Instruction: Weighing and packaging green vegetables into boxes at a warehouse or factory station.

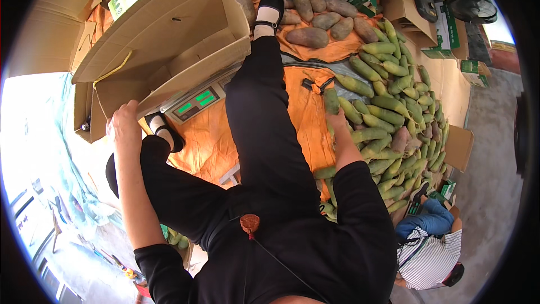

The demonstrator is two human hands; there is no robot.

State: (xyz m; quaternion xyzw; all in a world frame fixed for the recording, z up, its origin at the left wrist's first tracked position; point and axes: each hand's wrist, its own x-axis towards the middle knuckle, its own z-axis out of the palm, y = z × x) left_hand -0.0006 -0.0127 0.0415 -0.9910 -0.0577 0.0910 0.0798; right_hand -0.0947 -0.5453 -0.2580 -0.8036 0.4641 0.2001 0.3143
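With my left hand I grip the near edge of a large open cardboard box, fingers curled over its wall. The box rests on a digital scale with lit green displays, and its inside looks bare where I can see it. My right hand is closed around a green radish, held upright beside a big pile of green radishes. Brownish-red tubers, perhaps radishes of another kind, lie at the far end of the pile.
An orange tarp lies under my feet and the scale. More cardboard boxes and a black fan stand at the far right. Another person in a striped shirt sits at the lower right, near the pile.
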